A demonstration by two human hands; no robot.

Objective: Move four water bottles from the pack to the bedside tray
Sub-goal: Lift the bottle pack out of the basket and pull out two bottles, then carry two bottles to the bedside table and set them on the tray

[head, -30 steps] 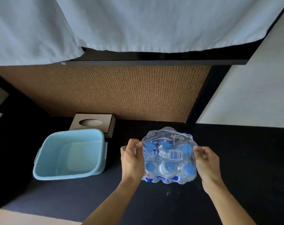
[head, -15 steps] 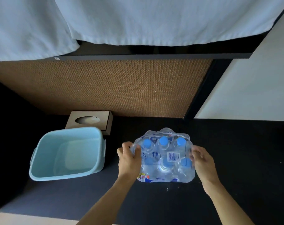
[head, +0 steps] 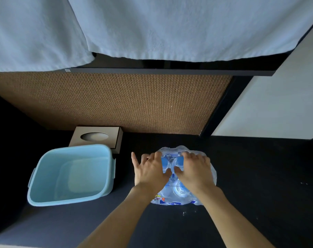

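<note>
A shrink-wrapped pack of water bottles point(head: 179, 194) with blue caps stands on the black tabletop point(head: 259, 176), right of centre. Both my hands lie on top of it. My left hand point(head: 150, 170) covers the pack's left half with its fingers spread and its thumb pressed into the wrap at the middle. My right hand point(head: 196, 170) covers the right half, fingers curled over the far caps and thumb dug in beside the left thumb. The light blue tray point(head: 70, 200), a deep plastic tub with nothing in it, sits left of the pack.
A brown tissue box point(head: 96, 136) stands behind the tub against a woven brown panel point(head: 116, 101). White cloth point(head: 170, 29) hangs over a dark ledge above. A white wall surface point(head: 268, 108) rises at the right.
The pack has been set down upright on the tabletop. Both hands have moved from its sides onto its top, with the thumbs meeting at the middle.
</note>
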